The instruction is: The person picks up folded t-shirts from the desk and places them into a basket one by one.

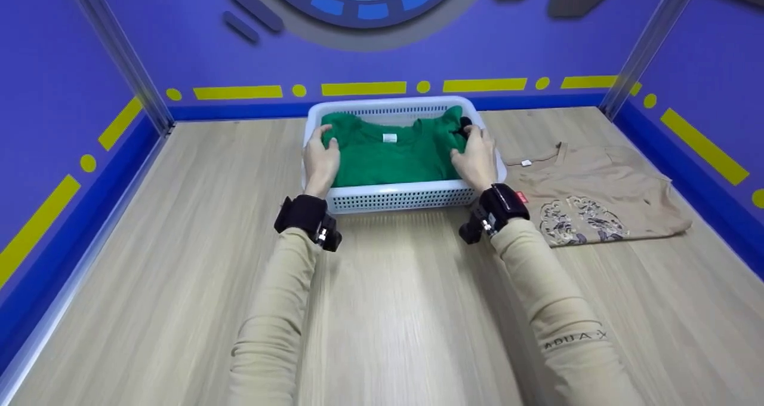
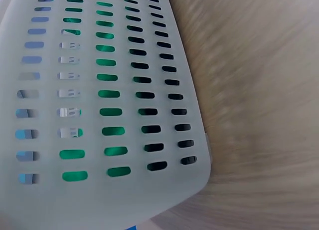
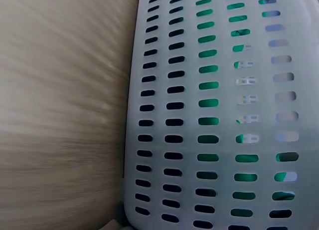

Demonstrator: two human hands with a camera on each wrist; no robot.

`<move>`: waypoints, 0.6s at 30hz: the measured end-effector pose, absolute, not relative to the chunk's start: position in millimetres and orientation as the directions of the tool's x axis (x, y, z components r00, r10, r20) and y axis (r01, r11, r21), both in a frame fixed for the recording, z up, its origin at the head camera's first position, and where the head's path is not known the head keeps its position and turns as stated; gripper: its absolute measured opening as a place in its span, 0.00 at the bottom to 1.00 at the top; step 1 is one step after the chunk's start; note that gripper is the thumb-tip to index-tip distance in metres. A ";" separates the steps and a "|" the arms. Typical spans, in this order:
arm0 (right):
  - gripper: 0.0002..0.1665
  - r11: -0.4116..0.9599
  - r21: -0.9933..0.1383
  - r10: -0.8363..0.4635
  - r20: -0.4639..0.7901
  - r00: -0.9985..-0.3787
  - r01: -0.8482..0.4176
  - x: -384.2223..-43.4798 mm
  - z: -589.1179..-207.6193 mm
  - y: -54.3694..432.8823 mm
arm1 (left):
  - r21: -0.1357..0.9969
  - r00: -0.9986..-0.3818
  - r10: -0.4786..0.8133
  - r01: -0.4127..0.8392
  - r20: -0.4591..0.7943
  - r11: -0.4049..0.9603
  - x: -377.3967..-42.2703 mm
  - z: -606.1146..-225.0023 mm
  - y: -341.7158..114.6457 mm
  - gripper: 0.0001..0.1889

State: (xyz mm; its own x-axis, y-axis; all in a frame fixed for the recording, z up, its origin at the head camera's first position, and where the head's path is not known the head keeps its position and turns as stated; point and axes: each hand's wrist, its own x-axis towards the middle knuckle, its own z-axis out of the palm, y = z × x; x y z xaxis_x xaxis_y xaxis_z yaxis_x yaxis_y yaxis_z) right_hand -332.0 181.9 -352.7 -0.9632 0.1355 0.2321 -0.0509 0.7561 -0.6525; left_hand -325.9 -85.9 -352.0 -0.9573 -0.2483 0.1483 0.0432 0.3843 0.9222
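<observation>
A green T-shirt [image 1: 391,161] with a white neck label lies folded in a white perforated plastic basket [image 1: 406,198]. My left hand [image 1: 321,162] reaches over the basket's left side and grips the shirt's left edge between thumb and fingers. At the opposite side my right hand [image 1: 478,160] holds the shirt's right edge, with the thumb on top of the cloth. Some fingertips are hidden in the fabric. Both wrist views face the basket wall [image 2: 189,200] [image 3: 149,217], where green cloth shows through the slots; neither hand's grip appears there.
A beige T-shirt [image 1: 621,185] with a dark print lies flat on the wooden table [image 1: 394,310], right of the basket. Beside my right fingers is a small black patch [image 1: 465,125] in the basket. Blue printed panels [image 1: 513,48] wall the table at the back and sides.
</observation>
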 end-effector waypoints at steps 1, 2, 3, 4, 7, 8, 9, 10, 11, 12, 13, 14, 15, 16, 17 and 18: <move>0.31 0.756 -0.652 0.135 0.233 -0.963 -0.052 -332.1 -352.9 182.0 | 0.920 -0.955 -0.247 0.058 0.164 0.388 -325.1 -352.3 -85.4 0.20; 0.31 0.756 -0.652 0.135 0.233 -0.963 -0.052 -332.0 -352.9 182.1 | 0.917 -0.953 -0.242 0.076 0.182 0.391 -324.5 -352.7 -85.0 0.20; 0.31 0.756 -0.652 0.135 0.233 -0.963 -0.052 -332.2 -353.1 182.2 | 0.915 -0.952 -0.235 0.095 0.199 0.391 -323.8 -353.2 -84.6 0.19; 0.30 0.755 -0.654 0.136 0.235 -0.962 -0.053 -332.3 -353.2 182.1 | 0.911 -0.950 -0.224 0.115 0.217 0.396 -323.0 -353.6 -84.3 0.19; 0.29 0.745 -0.663 0.141 0.266 -0.954 -0.075 -332.6 -354.3 181.9 | 0.892 -0.945 -0.182 0.177 0.272 0.417 -320.9 -354.3 -83.5 0.19; 0.29 0.737 -0.669 0.143 0.287 -0.947 -0.091 -332.4 -354.7 181.5 | 0.885 -0.943 -0.165 0.196 0.288 0.422 -320.7 -354.6 -83.3 0.18; 0.28 0.728 -0.676 0.144 0.313 -0.939 -0.114 -332.4 -355.2 181.1 | 0.879 -0.942 -0.149 0.214 0.302 0.427 -320.5 -354.6 -82.9 0.18; 0.27 0.722 -0.677 0.144 0.347 -0.927 -0.141 -332.0 -355.5 180.8 | 0.870 -0.939 -0.133 0.232 0.317 0.435 -320.6 -354.6 -82.3 0.17; 0.25 0.712 -0.680 0.144 0.385 -0.912 -0.175 -331.7 -355.8 180.6 | 0.860 -0.936 -0.117 0.250 0.333 0.444 -320.8 -354.5 -81.7 0.17; 0.24 0.699 -0.683 0.144 0.424 -0.894 -0.212 -331.4 -355.7 180.4 | 0.850 -0.933 -0.098 0.268 0.346 0.453 -321.0 -354.3 -81.0 0.17; 0.22 0.681 -0.687 0.145 0.466 -0.873 -0.253 -331.2 -355.6 180.6 | 0.838 -0.929 -0.073 0.291 0.363 0.461 -321.4 -354.2 -80.1 0.16; 0.21 0.665 -0.686 0.145 0.505 -0.851 -0.294 -330.9 -355.2 181.0 | 0.824 -0.924 -0.042 0.317 0.379 0.469 -322.0 -354.4 -79.0 0.16; 0.19 0.651 -0.685 0.149 0.538 -0.830 -0.327 -330.3 -354.5 181.9 | 0.806 -0.918 -0.006 0.344 0.396 0.482 -322.2 -354.7 -77.8 0.16; 0.18 0.640 -0.682 0.153 0.565 -0.811 -0.355 -329.6 -353.6 183.3 | 0.781 -0.912 0.037 0.371 0.409 0.502 -322.2 -355.1 -76.5 0.15; 0.18 0.628 -0.681 0.156 0.585 -0.796 -0.377 -328.7 -352.5 185.2 | 0.752 -0.905 0.084 0.396 0.417 0.527 -321.6 -355.2 -75.2 0.15; 0.17 0.621 -0.681 0.162 0.596 -0.787 -0.388 -327.8 -351.2 187.8 | 0.716 -0.897 0.139 0.422 0.420 0.556 -320.8 -355.7 -74.0 0.15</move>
